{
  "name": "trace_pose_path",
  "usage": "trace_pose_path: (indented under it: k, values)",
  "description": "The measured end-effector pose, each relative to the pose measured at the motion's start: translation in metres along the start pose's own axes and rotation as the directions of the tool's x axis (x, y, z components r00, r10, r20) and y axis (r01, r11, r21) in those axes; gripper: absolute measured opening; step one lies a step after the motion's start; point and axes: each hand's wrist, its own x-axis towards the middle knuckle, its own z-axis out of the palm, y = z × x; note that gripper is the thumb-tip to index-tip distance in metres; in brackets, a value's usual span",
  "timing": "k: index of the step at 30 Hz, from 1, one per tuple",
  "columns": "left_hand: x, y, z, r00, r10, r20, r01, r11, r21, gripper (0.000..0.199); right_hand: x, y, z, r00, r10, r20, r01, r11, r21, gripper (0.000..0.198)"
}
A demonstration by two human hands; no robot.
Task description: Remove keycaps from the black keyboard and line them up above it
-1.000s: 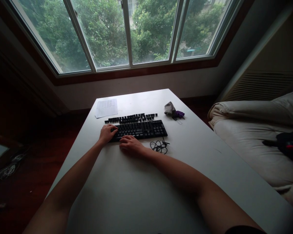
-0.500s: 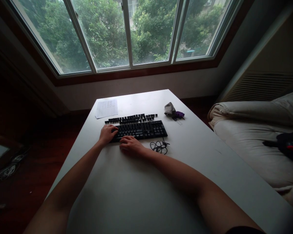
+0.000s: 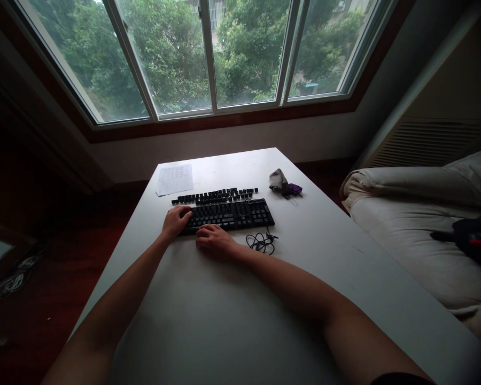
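A black keyboard (image 3: 246,215) lies on the white table (image 3: 224,321). My left hand (image 3: 176,220) is closed around its left end, the thumb over the keys and the other fingers partly hidden. At the front edge, left of the middle, my right hand (image 3: 213,239) rests palm down with loosely bent fingers, the tips against or very near the keyboard. I see nothing held in it. Just behind the keyboard, several loose black keycaps (image 3: 214,197) sit in uneven rows. The coiled black cable (image 3: 261,243) lies in front of the keyboard's right half.
A printed paper sheet (image 3: 175,179) lies at the table's back left. A grey cloth item (image 3: 278,181) and a purple item (image 3: 294,189) sit at the back right. To the right stands a pale sofa (image 3: 393,224); a window (image 3: 212,53) is ahead.
Both hands stay in nearly the same place on the keyboard. The left thumb has shifted very slightly to the left; the keycaps have not visibly moved.
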Motion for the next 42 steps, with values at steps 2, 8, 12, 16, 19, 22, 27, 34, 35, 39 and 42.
trace_pose_path:
  k: [2,8,12,16,19,22,27,34,35,39,42]
  values:
    - [0.001,0.005,-0.001,0.997,-0.055,-0.052,0.048,0.992,-0.117,0.028,0.0,-0.001,-0.001,1.0,0.004,-0.002,-0.004,1.0,0.002,0.018]
    - [0.014,0.034,-0.004,0.99,-0.136,-0.042,0.074,0.741,-0.667,0.032,-0.001,-0.003,-0.003,1.0,0.011,0.003,-0.011,1.0,0.018,0.019]
    - [0.023,0.053,-0.002,0.987,-0.155,0.032,0.109,0.52,-0.848,0.04,-0.002,-0.003,-0.003,1.0,0.008,-0.005,-0.008,1.0,0.014,0.019]
    - [0.024,0.059,0.013,0.976,-0.178,0.126,0.197,0.472,-0.859,0.041,-0.002,-0.002,-0.002,1.0,0.002,-0.01,-0.002,1.0,0.008,0.019]
    - [0.024,0.057,0.027,0.94,-0.274,0.203,0.317,0.483,-0.817,0.04,-0.001,-0.002,-0.002,1.0,0.0,0.0,0.0,1.0,0.006,0.019]
    - [0.026,0.055,0.036,0.917,-0.328,0.226,0.37,0.49,-0.789,0.04,-0.001,-0.002,-0.002,1.0,0.005,0.01,-0.006,1.0,0.007,0.018]
    - [0.016,0.048,0.029,0.956,-0.279,0.095,0.258,0.638,-0.725,0.041,0.0,0.0,-0.002,1.0,0.008,0.004,-0.008,1.0,0.027,0.018]
    - [-0.029,0.026,0.019,0.982,0.153,-0.109,-0.138,0.982,0.132,0.012,0.016,0.013,-0.008,0.987,0.138,-0.081,-0.118,0.97,0.213,0.017]
    - [-0.032,0.024,0.02,0.981,0.156,-0.111,-0.134,0.973,0.185,0.015,0.021,0.017,-0.011,0.976,0.195,-0.098,-0.169,0.959,0.225,0.017]
    - [-0.029,0.022,0.028,0.99,0.121,-0.076,-0.094,0.952,0.291,0.023,0.048,0.04,-0.021,0.933,0.338,-0.125,-0.313,0.932,0.182,0.016]
    - [-0.026,0.02,0.03,0.992,0.109,-0.062,-0.085,0.948,0.308,0.022,0.074,0.06,-0.022,0.915,0.39,-0.103,-0.385,0.92,0.07,0.018]
